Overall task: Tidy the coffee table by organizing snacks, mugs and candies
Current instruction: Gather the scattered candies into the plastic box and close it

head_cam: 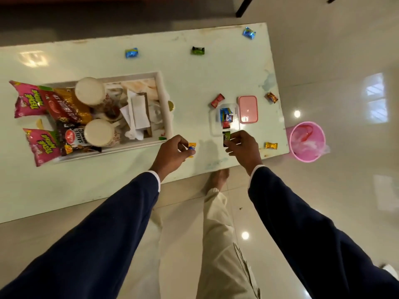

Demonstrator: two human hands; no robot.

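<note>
My left hand (171,155) pinches a yellow-and-blue candy (192,147) just above the pale coffee table (194,83). My right hand (243,147) pinches a green-and-black candy (226,138) at the near edge of a clear plastic box (213,117) that holds a few candies. The box's pink lid (248,109) lies beside it. Loose candies lie around: red (217,100), gold (271,145), orange-brown (271,97), green (198,50), two blue (131,53) (249,33). A white tray (167,104) at left holds two upturned mugs (90,91) (99,132), snack packets (30,100) and crumpled paper.
A pink bin (306,141) with a plastic liner stands on the glossy floor just off the table's right end. My beige trouser leg and bare foot (218,180) are at the table's near edge. A dark furniture leg (244,7) stands beyond the table.
</note>
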